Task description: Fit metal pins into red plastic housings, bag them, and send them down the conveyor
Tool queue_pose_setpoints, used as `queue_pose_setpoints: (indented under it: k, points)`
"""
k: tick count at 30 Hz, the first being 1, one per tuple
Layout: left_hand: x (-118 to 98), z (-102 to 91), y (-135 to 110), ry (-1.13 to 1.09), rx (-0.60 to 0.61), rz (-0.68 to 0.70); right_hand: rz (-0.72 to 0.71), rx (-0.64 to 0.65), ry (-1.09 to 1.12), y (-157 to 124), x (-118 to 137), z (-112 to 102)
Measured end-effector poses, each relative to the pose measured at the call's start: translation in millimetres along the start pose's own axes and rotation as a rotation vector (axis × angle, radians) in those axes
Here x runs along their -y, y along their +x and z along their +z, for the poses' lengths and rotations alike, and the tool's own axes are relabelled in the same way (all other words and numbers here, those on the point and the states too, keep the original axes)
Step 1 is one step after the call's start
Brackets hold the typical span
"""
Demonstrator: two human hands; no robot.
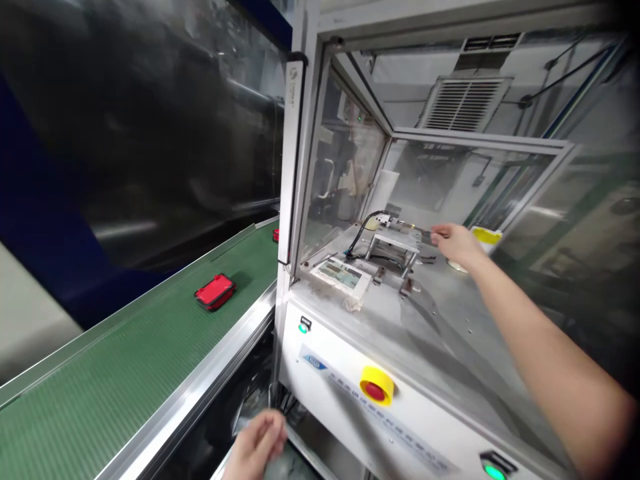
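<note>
My right hand [454, 241] reaches into a glass-walled machine enclosure, its fingers pinched at the right edge of a small metal fixture [395, 241] on the grey work surface [440, 333]; what it holds is too small to make out. A black cable [357, 233] runs to the fixture's left side. My left hand [257, 441] hangs low in front of the machine, below the conveyor's edge, fingers loosely curled and blurred. A red flat part [215, 291] lies on the green conveyor belt [125, 373] to the left.
A second red part [275, 235] shows further up the belt. A printed card [341, 273] lies left of the fixture, a yellow object [486, 235] behind my right hand. The front panel carries a red stop button on a yellow base [376, 387] and green lights [303, 327].
</note>
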State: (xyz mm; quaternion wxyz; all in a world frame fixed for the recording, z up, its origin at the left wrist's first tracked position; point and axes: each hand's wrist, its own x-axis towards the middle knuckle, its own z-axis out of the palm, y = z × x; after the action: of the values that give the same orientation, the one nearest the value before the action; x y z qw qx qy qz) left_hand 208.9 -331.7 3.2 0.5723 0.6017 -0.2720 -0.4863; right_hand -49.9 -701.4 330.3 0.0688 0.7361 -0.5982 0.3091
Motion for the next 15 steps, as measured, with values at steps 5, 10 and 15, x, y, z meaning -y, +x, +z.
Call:
queue_pose_setpoints:
  k: [5,10,15]
  points:
    - [-37.0,2.6,74.2,-0.006,-0.009,0.288,-0.057,0.228,0.214,-160.8,-21.1,-60.8]
    - [-57.6,17.4,132.3,-0.016,0.044,0.356,0.376,0.779,0.297,-354.0,-92.3,-26.6]
    - [-63.3,28.5,152.4,-0.022,0.101,0.362,0.552,0.442,0.332,-398.6,-129.0,17.6]
